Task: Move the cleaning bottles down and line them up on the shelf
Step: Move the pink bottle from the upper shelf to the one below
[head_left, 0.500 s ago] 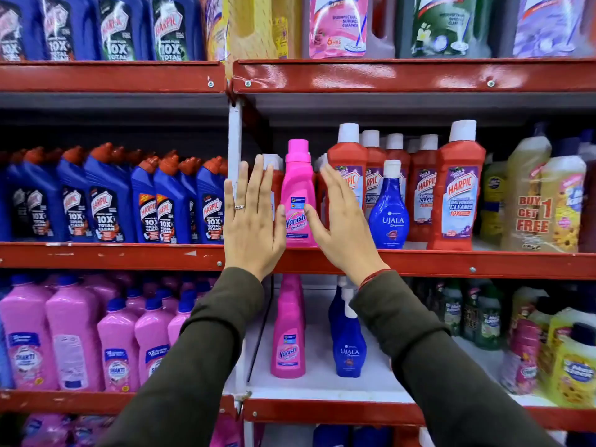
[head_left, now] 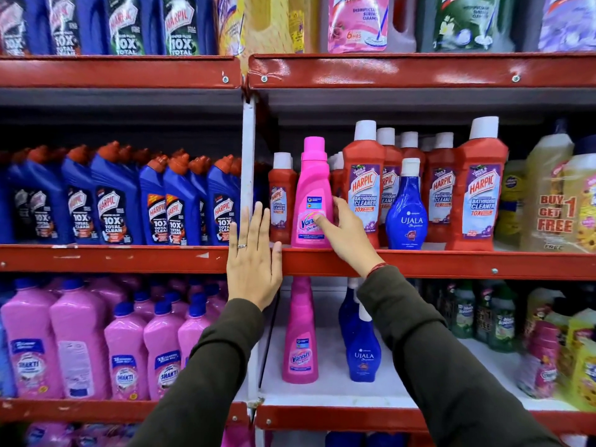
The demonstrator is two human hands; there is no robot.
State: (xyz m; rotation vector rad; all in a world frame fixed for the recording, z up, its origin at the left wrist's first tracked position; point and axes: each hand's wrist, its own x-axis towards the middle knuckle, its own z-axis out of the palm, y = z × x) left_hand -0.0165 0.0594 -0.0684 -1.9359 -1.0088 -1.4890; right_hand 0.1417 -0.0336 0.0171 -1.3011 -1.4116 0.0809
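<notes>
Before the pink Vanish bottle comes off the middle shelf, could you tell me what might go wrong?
1. The right hand touches the pink Vanish bottle only at its right side; the left hand is off it, so it might tip or slip.
2. Red Harpic bottles stand close on both sides and could get knocked.
3. The red shelf lip juts below; the base may catch it.

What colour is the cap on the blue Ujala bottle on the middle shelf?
White, clearest in the head view.

Red metal shelf rails [head_left: 419,71], chipped paint; white upright post [head_left: 247,150] between two bays. Beyond the post, possibly a dark back wall.
</notes>
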